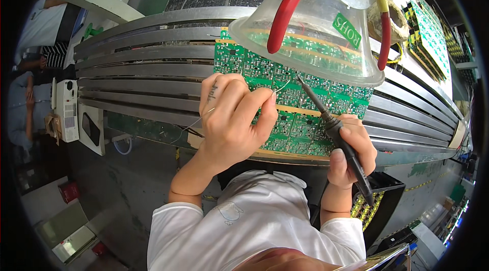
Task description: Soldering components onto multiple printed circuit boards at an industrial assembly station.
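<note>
My left hand [235, 113] is closed, pinching a thin strand of solder wire [283, 86] between thumb and forefinger. The wire's tail trails out to the left behind the hand. In my right hand [355, 148] is a black soldering iron [333, 127], held like a pen. Its tip points away from me, close above a green circuit board panel [300, 131] crowded with small parts. The wire's free end is near the iron tip; I cannot tell whether either touches the board. The panel lies on metal rails [137, 71] in front of me.
A clear plastic fume hood [305, 11] hangs over the panel's far part. Red-handled pliers [290, 14] are in front of it. More green boards [430, 32] are stacked at the far right. A white machine [68, 110] stands at left, with other people beyond it.
</note>
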`<state>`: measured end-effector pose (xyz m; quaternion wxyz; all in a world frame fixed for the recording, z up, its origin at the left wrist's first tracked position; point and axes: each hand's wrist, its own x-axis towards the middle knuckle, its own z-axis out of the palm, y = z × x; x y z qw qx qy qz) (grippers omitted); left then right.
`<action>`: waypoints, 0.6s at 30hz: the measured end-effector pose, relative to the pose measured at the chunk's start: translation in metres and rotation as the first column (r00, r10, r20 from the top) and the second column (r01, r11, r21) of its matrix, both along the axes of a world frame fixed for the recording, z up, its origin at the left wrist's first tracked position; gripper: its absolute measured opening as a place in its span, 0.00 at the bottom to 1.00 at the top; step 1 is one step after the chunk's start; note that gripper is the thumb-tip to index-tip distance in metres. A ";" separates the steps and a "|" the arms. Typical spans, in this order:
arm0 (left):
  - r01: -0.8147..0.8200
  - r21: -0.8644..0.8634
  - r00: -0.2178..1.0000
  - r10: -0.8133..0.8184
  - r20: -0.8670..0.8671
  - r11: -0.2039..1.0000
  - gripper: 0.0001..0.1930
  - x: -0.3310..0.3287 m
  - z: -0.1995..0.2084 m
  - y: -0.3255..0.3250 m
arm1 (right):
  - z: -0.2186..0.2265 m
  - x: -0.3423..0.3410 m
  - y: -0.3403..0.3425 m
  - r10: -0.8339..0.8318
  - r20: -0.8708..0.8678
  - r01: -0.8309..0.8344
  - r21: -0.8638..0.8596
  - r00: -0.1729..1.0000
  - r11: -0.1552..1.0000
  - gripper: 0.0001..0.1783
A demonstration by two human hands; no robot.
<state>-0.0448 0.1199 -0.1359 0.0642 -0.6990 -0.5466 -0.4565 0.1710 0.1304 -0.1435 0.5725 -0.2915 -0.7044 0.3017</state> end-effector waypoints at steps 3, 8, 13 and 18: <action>-0.006 0.001 1.000 0.006 -0.006 1.000 0.10 0.000 -0.001 0.000 | -0.004 0.001 0.000 0.011 -0.068 -0.015 -0.049 0.998 0.999 0.13; -0.012 0.004 1.000 0.012 -0.016 1.000 0.11 0.000 -0.002 0.002 | -0.006 0.004 0.004 0.046 0.039 -0.047 0.016 0.998 0.999 0.15; -0.013 -0.008 1.000 0.012 -0.028 1.000 0.11 0.001 0.001 0.002 | -0.003 0.002 0.003 0.035 0.069 -0.035 -0.003 0.997 0.999 0.15; -0.022 -0.015 0.998 0.021 -0.060 1.000 0.11 0.001 0.002 0.003 | -0.005 0.003 0.002 0.030 0.066 -0.028 -0.022 0.997 0.999 0.15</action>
